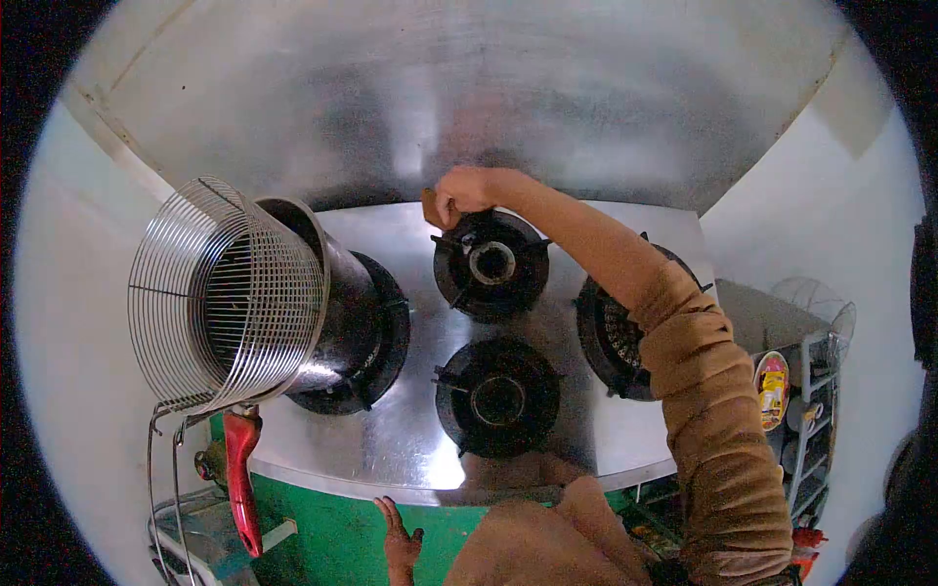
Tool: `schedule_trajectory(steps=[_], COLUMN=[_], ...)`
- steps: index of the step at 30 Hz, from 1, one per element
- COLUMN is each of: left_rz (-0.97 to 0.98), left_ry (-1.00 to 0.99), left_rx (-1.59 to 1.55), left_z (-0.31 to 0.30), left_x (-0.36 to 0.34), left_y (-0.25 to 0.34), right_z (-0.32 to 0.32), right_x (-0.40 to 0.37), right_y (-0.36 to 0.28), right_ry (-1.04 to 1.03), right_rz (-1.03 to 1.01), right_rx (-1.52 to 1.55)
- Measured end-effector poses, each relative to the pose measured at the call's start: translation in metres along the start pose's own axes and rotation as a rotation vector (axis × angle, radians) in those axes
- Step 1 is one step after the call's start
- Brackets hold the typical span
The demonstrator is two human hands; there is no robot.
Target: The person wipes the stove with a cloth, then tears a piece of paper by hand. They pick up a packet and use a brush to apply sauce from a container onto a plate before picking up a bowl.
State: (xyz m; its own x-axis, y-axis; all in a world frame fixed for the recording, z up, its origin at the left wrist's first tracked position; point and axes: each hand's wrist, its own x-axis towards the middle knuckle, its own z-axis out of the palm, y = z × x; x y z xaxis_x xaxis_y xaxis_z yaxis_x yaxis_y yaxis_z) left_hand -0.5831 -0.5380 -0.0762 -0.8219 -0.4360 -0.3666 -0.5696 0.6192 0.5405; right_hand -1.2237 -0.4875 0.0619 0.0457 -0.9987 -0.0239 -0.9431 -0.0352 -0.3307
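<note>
Right hand (467, 190) at far edge of steel counter (410, 439), fingers closed tight on a small brown object (428, 209), kind unclear. Object shows at 9 o'clock of fist, long axis roughly 12 to 6, just off rear burner (491, 264). Arm fully outstretched. Left hand (399, 535) low at 6 o'clock, slack, holding nothing.

Single head cam, fisheye, dark vignette round the edges. It faces forward and steeply down onto the steel stovetop (410, 430) from close above. The steel back wall (547, 88) fills the top, and the wearer's right hand (464, 190) sits upper centre.
</note>
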Motion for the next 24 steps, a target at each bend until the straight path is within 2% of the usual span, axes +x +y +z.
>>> schedule_trajectory(steps=[3, 5, 6, 7, 8, 9, 11, 12, 14, 18, 20, 24], left_rz=[0.065, 0.006, -0.051, -0.051, -0.019, 0.013, 0.037, 0.061, 0.048, 0.022, 0.015, -0.035], left_ry=[0.025, -0.015, -0.053, -0.053, -0.026, 0.000, 0.007, 0.016, 0.003, -0.025, -0.023, -0.031], left_rx=[-0.001, -0.029, -0.060, -0.062, -0.071, -0.081, -0.082, -0.079, -0.056, -0.061, -0.073, -0.052], left_z=[0.004, 0.004, 0.005, 0.006, 0.008, 0.010, 0.009, 0.007, 0.005, 0.005, 0.006, 0.002], left_x=[0.001, -0.001, 0.000, 0.000, 0.000, 0.000, -0.001, -0.001, 0.000, 0.000, -0.001, 0.000], left_y=[-0.008, -0.010, -0.011, -0.014, -0.017, -0.017, -0.015, -0.014, -0.012, -0.014, -0.014, -0.003], right_z=[-0.007, -0.008, -0.008, -0.007, -0.007, -0.004, 0.007, 0.013, 0.019, -0.012, -0.038, -0.030], right_x=[-0.002, -0.001, -0.001, 0.000, 0.000, -0.003, -0.011, -0.012, -0.013, -0.034, -0.062, -0.105], right_y=[-0.002, -0.003, -0.004, -0.004, -0.004, -0.006, -0.012, -0.015, -0.019, -0.027, -0.042, -0.023], right_ry=[-0.018, -0.139, -0.139, -0.182, -0.227, -0.231, 0.042, 0.042, 0.263, 0.202, 0.313, 0.303], right_rz=[-0.114, 0.182, 0.181, 0.264, 0.347, 0.348, 0.421, 0.422, 0.557, 0.618, 0.780, 0.733], right_rx=[0.157, -0.042, -0.042, -0.143, -0.244, -0.246, -0.523, -0.523, -0.571, -0.584, -0.332, -0.459])
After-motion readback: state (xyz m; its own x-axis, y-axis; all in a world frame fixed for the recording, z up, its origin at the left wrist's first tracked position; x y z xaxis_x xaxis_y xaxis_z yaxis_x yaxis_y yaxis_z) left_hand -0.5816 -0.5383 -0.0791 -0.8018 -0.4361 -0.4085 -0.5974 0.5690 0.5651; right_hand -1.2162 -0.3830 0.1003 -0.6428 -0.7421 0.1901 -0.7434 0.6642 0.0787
